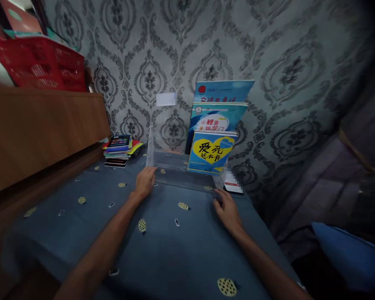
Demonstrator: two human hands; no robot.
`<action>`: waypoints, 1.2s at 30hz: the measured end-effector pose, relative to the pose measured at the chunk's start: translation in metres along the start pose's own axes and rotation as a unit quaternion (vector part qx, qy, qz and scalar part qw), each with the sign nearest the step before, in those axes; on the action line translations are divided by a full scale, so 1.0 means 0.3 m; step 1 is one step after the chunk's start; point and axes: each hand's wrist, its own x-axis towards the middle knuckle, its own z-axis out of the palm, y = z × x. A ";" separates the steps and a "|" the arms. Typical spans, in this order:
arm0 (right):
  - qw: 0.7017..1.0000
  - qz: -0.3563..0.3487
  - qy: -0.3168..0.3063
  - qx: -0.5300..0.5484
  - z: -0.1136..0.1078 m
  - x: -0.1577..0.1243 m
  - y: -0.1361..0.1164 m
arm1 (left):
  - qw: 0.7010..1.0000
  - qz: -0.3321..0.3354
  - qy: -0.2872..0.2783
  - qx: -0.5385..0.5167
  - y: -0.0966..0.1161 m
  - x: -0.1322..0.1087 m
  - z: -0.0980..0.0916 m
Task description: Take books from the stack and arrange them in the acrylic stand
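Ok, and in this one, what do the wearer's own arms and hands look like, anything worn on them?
The left hand and right hand are ungloved. The slender forearms show no sleeves, watch or bracelet in view. Rings or small markings can't be made out.

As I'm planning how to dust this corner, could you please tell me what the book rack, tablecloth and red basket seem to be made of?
Book rack: probably clear, glossy plastic; wallpaper shows through it. Tablecloth: likely matt fabric; its edge drapes softly. Red basket: apparently shiny plastic, with highlights and slotted walls.
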 end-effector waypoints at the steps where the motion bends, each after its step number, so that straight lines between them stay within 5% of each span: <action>1: 1.000 0.000 0.000 -0.002 0.000 -0.001 0.001 | 0.999 -0.030 0.017 0.009 -0.045 0.016 -0.016; 5: 1.000 0.008 -0.022 0.006 -0.006 -0.003 0.006 | 0.986 -0.145 0.056 0.064 -0.240 0.092 -0.079; 12: 0.999 0.021 -0.040 0.017 -0.019 -0.011 0.014 | 0.966 -0.215 0.005 0.144 -0.517 0.265 -0.168; 21: 0.999 0.025 -0.033 -0.017 -0.017 -0.031 0.040 | 0.951 -0.210 -0.161 0.158 -0.766 0.454 -0.114; 28: 0.997 0.022 -0.056 -0.039 -0.038 -0.028 0.024 | 0.940 -0.182 -0.218 0.188 -0.870 0.474 -0.106; 36: 0.996 0.019 -0.074 -0.050 -0.059 -0.017 0.004 | 0.937 -0.088 -0.235 0.242 -0.860 0.527 -0.150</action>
